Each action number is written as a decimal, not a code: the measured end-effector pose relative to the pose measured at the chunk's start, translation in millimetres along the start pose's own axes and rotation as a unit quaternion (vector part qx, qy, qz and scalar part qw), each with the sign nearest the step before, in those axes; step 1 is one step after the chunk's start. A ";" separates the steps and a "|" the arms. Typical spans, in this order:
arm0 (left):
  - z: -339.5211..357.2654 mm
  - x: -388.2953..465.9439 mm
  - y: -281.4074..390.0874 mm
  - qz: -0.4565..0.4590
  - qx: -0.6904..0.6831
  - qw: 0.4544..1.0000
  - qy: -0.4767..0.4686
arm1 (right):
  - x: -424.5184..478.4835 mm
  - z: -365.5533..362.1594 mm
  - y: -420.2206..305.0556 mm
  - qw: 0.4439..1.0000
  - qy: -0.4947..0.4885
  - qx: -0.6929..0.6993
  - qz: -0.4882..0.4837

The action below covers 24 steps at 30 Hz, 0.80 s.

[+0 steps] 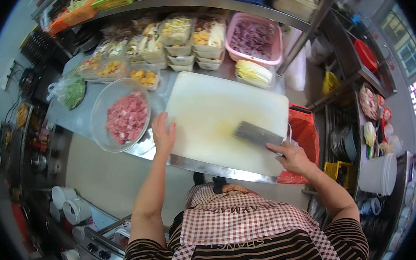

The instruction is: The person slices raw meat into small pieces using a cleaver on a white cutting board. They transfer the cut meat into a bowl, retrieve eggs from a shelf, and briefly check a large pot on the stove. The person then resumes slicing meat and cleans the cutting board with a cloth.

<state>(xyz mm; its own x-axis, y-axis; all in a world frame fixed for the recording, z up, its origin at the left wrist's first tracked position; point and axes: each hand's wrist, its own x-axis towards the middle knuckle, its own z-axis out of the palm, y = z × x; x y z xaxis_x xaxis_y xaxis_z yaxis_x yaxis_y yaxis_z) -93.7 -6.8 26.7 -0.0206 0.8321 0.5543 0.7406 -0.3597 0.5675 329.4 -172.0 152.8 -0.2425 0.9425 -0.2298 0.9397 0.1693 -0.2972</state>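
Observation:
A Chinese cleaver (258,133) is at the right of a white cutting board (206,104), its blade flat over the surface. My right hand (293,157) grips it at the handle end, which the hand hides, with the index finger stretched toward the blade. My left hand (163,133) is empty, fingers apart, by the board's left edge. Close to its left stands a clear plastic bowl (96,109) holding chopped raw pink meat (126,118). Whether the left fingers touch the bowl or the board, I cannot tell.
Behind the board are stacked food tubs (179,49), a pink basket (278,51) of sliced purple onion and a tub with napa cabbage (254,72). A metal shelf edge (220,7) crosses above, with a post (311,24) at right. A red bag (303,133) hangs beside the board.

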 end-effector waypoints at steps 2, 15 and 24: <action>10.5 24.3 26.8 -0.006 -0.034 0.999 -0.015 | -21.3 -10.2 0.7 0.999 0.037 0.016 0.013; 44.0 13.1 159.0 -0.428 -0.783 0.339 -0.298 | 38.0 32.7 -115.5 0.958 0.205 0.197 0.038; 43.8 44.7 127.6 -0.409 -0.832 0.336 -0.165 | 20.5 20.1 -71.4 0.977 0.177 0.115 -0.011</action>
<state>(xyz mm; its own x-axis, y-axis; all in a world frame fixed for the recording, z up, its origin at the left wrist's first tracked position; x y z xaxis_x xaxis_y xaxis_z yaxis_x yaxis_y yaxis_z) 29.3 3.0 97.2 0.5183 0.8431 -0.1431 -0.8297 0.5363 0.1548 252.5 -170.5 150.7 -0.1255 0.9869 0.1017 0.8461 0.1600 -0.5084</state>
